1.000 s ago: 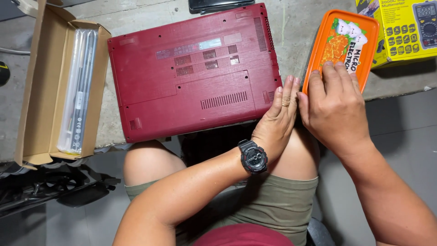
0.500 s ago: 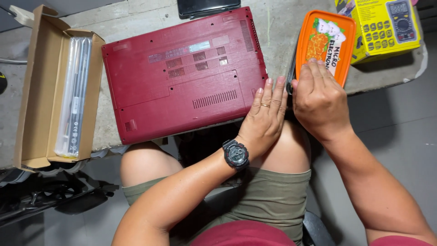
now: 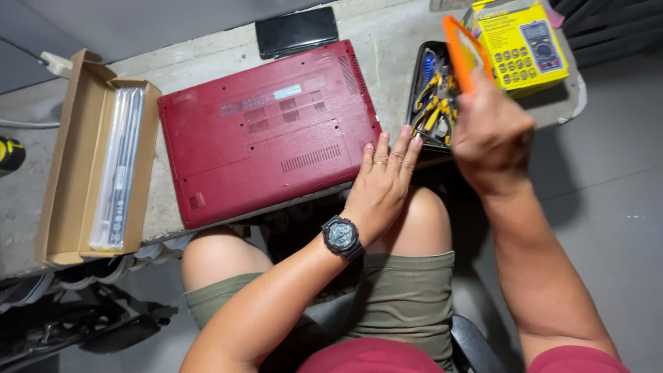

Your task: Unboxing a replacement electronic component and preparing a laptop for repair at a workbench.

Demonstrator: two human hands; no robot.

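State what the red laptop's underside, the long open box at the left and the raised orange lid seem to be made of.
Red laptop: likely moulded plastic, matte, with vent slots and panel seams. Open box: brown cardboard, with folded flaps and raw edges. Orange lid, in the right hand: probably glossy plastic, thin and evenly coloured.

A: Orange plastic lid [image 3: 461,52], thin, flat, tipped up on edge, pinched in the right hand [image 3: 489,135], rising just above the fingers.

B: Under it?

A: Black tool case [image 3: 419,83], open, yellow-handled pliers and small tools [image 3: 435,110] inside, just ahead of the left hand [image 3: 383,181] fingertips.
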